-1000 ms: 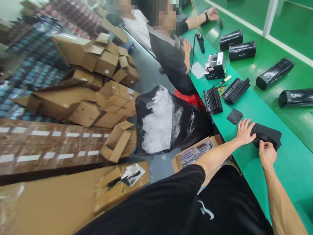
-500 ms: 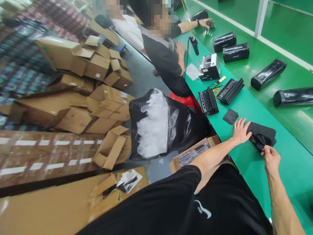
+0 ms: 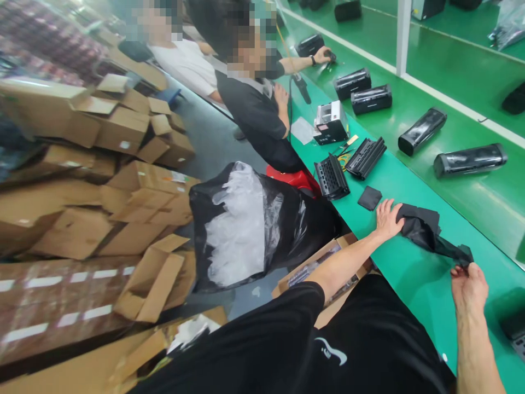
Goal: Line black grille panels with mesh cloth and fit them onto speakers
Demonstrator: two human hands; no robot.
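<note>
A black cloth pouch (image 3: 424,232) lies stretched out on the green bench (image 3: 414,279). My left hand (image 3: 386,219) rests flat with fingers spread on the pouch's left end, pinning it down. My right hand (image 3: 468,285) pinches the pouch's right end, which is pulled out towards me. A small flat black square (image 3: 369,197) lies just beyond my left hand.
Two ribbed black casing parts (image 3: 348,165) and several long black speakers (image 3: 470,159) lie farther along the bench. A seated person in black (image 3: 258,117) works beside a small white-and-black device (image 3: 330,122). A black bag of clear plastic (image 3: 250,224), an open carton (image 3: 324,262) and piled cardboard boxes (image 3: 123,158) fill the floor left.
My right hand has drawn the pouch's end out to the right and towards me, unfolding it. The left hand stays pressed on the other end. My view has swung slightly right.
</note>
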